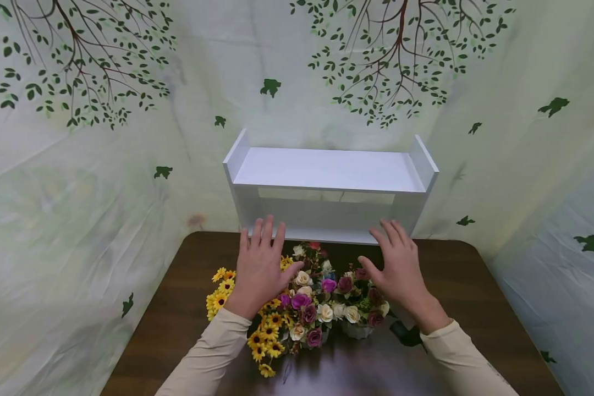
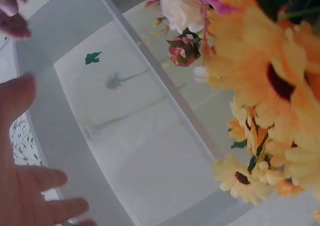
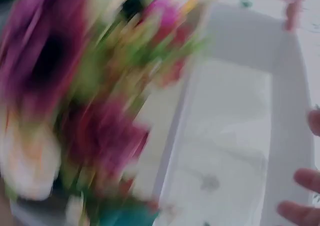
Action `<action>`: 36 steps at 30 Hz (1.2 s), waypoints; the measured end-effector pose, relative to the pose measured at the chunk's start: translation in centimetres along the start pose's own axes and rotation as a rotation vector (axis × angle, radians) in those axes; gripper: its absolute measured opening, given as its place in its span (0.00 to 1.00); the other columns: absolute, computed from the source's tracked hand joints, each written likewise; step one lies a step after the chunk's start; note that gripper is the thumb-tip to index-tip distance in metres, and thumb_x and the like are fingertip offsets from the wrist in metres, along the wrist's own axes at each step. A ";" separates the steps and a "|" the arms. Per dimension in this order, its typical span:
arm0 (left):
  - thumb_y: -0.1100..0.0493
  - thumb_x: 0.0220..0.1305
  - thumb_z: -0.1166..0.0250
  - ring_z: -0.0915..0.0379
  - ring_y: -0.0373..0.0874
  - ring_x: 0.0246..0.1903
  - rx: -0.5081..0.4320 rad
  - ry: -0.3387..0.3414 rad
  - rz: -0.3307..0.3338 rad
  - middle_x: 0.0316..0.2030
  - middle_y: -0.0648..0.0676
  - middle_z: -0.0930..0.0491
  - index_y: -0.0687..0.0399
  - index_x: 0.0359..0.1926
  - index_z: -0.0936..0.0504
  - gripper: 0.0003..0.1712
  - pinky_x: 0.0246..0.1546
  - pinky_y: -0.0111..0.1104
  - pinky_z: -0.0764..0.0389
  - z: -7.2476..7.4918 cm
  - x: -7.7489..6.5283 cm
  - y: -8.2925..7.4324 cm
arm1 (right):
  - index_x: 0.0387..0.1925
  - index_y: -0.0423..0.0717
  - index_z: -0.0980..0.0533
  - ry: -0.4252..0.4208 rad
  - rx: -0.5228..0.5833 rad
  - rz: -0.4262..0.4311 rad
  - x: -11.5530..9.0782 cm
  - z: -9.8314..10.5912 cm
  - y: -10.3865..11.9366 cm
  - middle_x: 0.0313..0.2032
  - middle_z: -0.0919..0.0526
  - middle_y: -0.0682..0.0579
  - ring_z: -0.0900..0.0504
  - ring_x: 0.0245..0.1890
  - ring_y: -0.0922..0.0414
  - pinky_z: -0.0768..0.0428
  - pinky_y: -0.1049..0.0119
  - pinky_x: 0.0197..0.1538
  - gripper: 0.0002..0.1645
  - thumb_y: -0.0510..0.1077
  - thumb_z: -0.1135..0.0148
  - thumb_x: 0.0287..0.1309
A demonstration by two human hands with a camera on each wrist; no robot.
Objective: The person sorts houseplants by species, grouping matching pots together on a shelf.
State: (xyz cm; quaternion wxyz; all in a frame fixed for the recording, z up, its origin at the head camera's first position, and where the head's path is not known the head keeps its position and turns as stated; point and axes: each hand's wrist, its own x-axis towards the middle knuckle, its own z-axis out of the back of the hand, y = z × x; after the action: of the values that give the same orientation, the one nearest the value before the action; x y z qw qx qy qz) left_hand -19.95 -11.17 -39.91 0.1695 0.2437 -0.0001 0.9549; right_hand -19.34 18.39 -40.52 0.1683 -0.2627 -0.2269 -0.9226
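Both hands hover over artificial flowers with their fingers spread, holding nothing. The left hand (image 1: 261,272) is above yellow daisy-like flowers (image 1: 269,334) and the left side of a bunch of cream and purple roses (image 1: 301,301). Beside the right hand (image 1: 401,269) stands a smaller bunch of dark pink and cream roses (image 1: 352,313) in a pale pot (image 1: 357,330). Beyond the fingertips is a white two-tier shelf (image 1: 326,168), with raised side panels. In the left wrist view, daisies (image 2: 280,80) fill the right side; flowers in the right wrist view are blurred.
The shelf stands at the back of a dark brown wooden table (image 1: 163,308). A black object (image 1: 406,334) lies by the right wrist, partly hidden. Behind the table hangs a pale cloth backdrop (image 1: 198,71) printed with branches and leaves.
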 end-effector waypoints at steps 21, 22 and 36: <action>0.45 0.50 0.23 0.29 0.61 0.63 -0.217 -0.242 -0.203 0.62 0.65 0.24 0.64 0.61 0.24 0.42 0.66 0.57 0.31 1.1 -1.9 2.3 | 0.40 0.38 0.19 -0.094 0.133 -0.239 -0.4 4.3 -4.4 0.41 0.15 0.40 0.18 0.37 0.47 0.25 0.62 0.35 0.13 0.45 0.36 0.64; 0.46 0.50 0.22 0.29 0.62 0.63 -0.232 -0.249 -0.205 0.62 0.66 0.25 0.64 0.60 0.24 0.42 0.66 0.56 0.30 1.1 -2.1 2.6 | 0.39 0.38 0.19 -0.080 0.124 -0.291 -0.2 4.7 -4.6 0.39 0.15 0.40 0.19 0.35 0.47 0.26 0.62 0.35 0.15 0.48 0.37 0.64; 0.61 0.49 0.23 0.31 0.66 0.61 -0.382 -0.245 0.084 0.65 0.67 0.29 0.68 0.58 0.24 0.35 0.56 0.62 0.27 1.3 -7.0 8.9 | 0.76 0.36 0.53 0.261 0.231 -0.537 6.0 7.4 -9.7 0.70 0.38 0.27 0.30 0.65 0.31 0.23 0.37 0.58 0.52 0.64 0.48 0.68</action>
State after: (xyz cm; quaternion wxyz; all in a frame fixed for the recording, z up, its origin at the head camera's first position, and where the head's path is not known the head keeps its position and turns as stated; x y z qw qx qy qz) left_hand -16.43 -21.98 -41.27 0.1711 0.3211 -0.2115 0.9071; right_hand -25.31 29.11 -34.74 -0.0247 -0.0521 -0.3680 -0.9281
